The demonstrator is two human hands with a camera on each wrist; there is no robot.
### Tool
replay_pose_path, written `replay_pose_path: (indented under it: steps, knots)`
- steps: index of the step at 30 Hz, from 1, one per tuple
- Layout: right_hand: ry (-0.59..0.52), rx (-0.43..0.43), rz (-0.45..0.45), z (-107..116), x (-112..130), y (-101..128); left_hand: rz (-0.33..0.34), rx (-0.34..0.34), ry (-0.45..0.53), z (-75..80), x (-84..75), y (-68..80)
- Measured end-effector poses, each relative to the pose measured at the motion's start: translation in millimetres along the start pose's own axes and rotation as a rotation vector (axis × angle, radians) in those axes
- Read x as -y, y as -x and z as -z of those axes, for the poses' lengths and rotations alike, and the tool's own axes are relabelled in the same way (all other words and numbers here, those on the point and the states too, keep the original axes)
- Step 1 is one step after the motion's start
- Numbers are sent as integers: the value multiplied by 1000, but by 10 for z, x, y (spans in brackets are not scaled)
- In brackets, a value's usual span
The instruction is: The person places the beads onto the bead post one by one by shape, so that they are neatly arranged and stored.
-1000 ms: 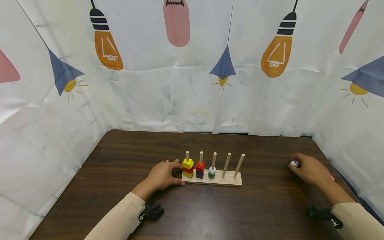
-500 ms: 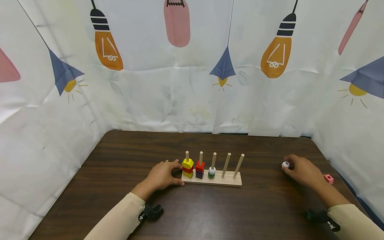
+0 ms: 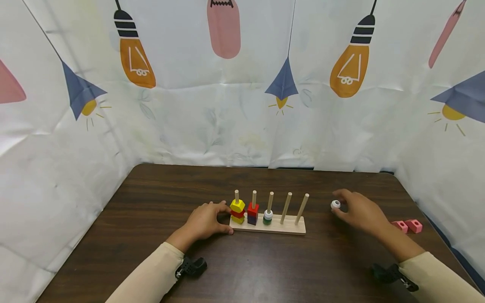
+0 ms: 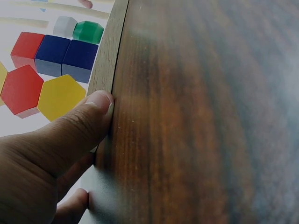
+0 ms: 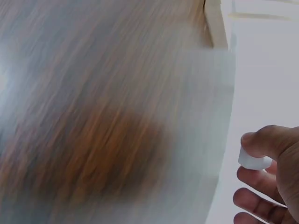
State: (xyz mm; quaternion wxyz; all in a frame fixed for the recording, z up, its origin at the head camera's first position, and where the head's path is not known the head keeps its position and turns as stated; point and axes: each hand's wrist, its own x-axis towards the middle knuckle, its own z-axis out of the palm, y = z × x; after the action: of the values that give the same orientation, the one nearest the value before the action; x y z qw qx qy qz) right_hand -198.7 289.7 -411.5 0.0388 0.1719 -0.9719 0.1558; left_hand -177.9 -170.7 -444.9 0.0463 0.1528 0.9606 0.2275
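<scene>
My left hand [image 3: 204, 221] grips the left end of a wooden peg board [image 3: 289, 229], its thumb on the front edge in the left wrist view. The leftmost peg carries yellow and red hexagonal beads [image 3: 237, 206]. On the second peg sit a red and dark blue cube beads [image 3: 252, 213], and on the third a white bead [image 3: 268, 214] above a green bead [image 3: 267, 221]. Two pegs at the right are bare. Off to the right of the board, my right hand [image 3: 361, 214] pinches another white bead [image 5: 254, 161] between thumb and index finger, with the other fingers apart.
Two pink blocks [image 3: 414, 226] with holes lie near the right table edge, partly behind the right forearm. The dark wooden table [image 3: 265, 269] reaches back to a white printed curtain [image 3: 227, 126] that hangs behind and at both sides.
My right hand has carried the white bead leftward toward the peg board, uncovering the pink blocks. The left hand and the board have stayed put.
</scene>
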Motion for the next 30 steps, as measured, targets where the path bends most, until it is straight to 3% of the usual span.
replay_pose_path:
  steps: [10, 30]
  knots:
    - [0, -40, 82, 106, 367, -56, -1, -7, 0, -3, -8, 0]
    - [8, -217, 266, 468, 863, -143, -1, -1, 1, -2, -1, -7]
